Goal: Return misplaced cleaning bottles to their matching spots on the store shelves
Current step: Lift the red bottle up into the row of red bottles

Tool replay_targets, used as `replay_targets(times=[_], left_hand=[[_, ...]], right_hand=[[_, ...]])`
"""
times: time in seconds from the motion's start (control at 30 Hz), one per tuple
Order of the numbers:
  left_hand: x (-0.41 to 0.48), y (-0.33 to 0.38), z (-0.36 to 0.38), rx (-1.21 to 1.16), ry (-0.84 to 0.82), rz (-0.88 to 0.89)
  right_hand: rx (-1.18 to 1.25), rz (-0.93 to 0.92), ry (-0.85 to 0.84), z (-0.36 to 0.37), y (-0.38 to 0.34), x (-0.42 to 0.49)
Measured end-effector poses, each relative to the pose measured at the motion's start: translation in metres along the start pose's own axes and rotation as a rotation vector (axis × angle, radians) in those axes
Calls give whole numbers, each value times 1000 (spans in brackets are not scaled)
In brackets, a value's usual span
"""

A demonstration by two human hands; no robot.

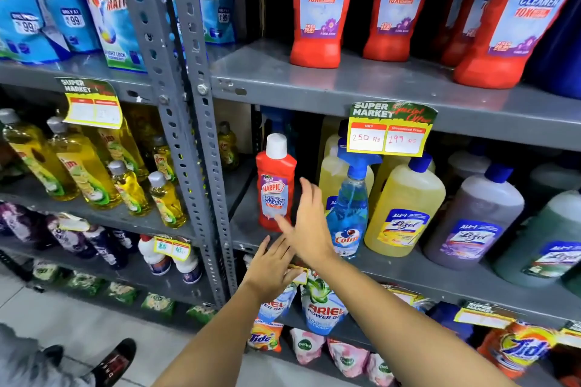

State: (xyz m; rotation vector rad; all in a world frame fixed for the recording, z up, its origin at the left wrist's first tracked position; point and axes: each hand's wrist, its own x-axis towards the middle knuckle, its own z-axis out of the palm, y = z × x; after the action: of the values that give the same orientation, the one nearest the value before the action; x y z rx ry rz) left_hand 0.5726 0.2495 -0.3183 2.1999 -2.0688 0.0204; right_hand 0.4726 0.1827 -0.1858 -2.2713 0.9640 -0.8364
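Standing upright on the grey metal middle shelf [251, 231], a small red plastic Harpic bottle with a white cap [275, 181] reads "Bathroom Cleaner 10X". Both hands are empty with fingers spread: the right hand [309, 225] hovers just beside the bottle's lower right, its blurred fingertips [284, 225] overlapping the base, while the left hand [270, 267] sits below at the shelf edge. Right of it stand a blue Colin spray bottle [349, 207] and a yellow Lizol jug [405, 207]. A price tag [390, 129] reads "Super Market, 250 Rs, 199 Rs".
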Motion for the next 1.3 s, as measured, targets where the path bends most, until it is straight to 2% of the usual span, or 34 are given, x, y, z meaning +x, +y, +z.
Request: replay_targets(times=[0.1, 0.2, 0.3, 0.47, 0.57, 0.7, 0.8, 0.93, 1.07, 1.2, 1.23, 1.3], left_hand=[[1, -2, 0, 14, -30, -1], [1, -3, 3, 31, -32, 6], [1, -5, 2, 59, -24, 4], [-1, -3, -2, 58, -13, 13], [-1, 0, -9, 18, -61, 2], [-5, -4, -38, -137, -67, 69], [-14, -10, -75, -88, -18, 159], [-25, -5, -143, 5, 160, 270], [-15, 14, -230, 120, 535, 304], [5, 29, -300, 75, 890, 250], [12, 30, -309, 78, 915, 241], [31, 31, -318, 99, 859, 207]], right_hand=[[180, 256, -47, 12, 3, 26], [275, 314, -75, 26, 9, 42], [251, 314, -68, 29, 8, 47], [160, 236, -14, 31, 7, 37], [126, 148, 29, 23, 3, 23], [225, -4, 29, -16, -15, 0], [391, -116, 79, -66, -41, -17], [521, -266, 204, -152, -86, -18], [525, -403, 327, -235, -122, 7], [500, -358, 343, -285, -129, 38], [484, -324, 337, -292, -128, 46], [438, -273, 322, -303, -125, 61]])
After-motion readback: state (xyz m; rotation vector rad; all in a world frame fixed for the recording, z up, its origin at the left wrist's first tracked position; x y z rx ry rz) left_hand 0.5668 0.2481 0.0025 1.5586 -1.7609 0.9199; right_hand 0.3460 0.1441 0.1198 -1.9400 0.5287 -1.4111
